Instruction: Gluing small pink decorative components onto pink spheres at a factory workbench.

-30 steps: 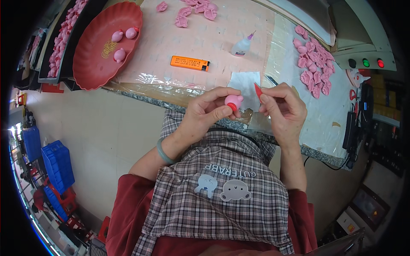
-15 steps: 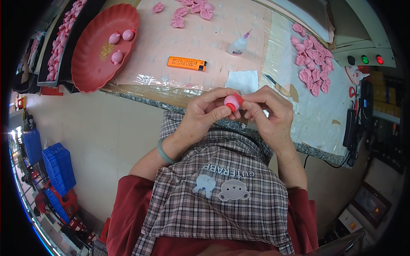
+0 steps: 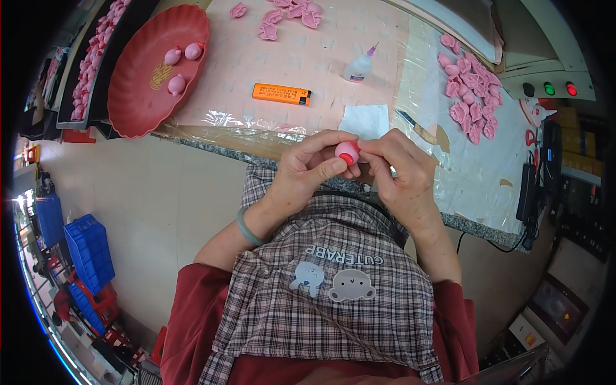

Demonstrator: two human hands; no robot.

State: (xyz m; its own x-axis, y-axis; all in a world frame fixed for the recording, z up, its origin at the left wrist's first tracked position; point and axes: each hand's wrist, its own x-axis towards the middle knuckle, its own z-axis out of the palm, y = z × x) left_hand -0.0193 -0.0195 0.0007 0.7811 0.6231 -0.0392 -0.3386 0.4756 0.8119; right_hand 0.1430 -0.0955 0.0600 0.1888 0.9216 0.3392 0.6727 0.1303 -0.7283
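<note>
Both hands meet in front of my chest at the table's near edge. My left hand (image 3: 308, 176) grips a small pink rounded figure (image 3: 347, 152) with a red spot on it, thumb and fingers around it. My right hand (image 3: 401, 173) presses its fingertips on the same pink figure from the right side. A green bangle sits on my left wrist.
A red oval tray (image 3: 138, 96) with three pink figures lies far left. An orange lighter (image 3: 281, 94), a small glue bottle (image 3: 359, 67), a white paper square (image 3: 364, 120) and a small knife (image 3: 410, 123) lie on the table. Several pink pieces (image 3: 468, 106) are heaped at right; blue crates (image 3: 86, 247) stand on the floor.
My right hand, which held a small red piece apart from the figure, has closed in onto the pink figure. Both hands now pinch it together.
</note>
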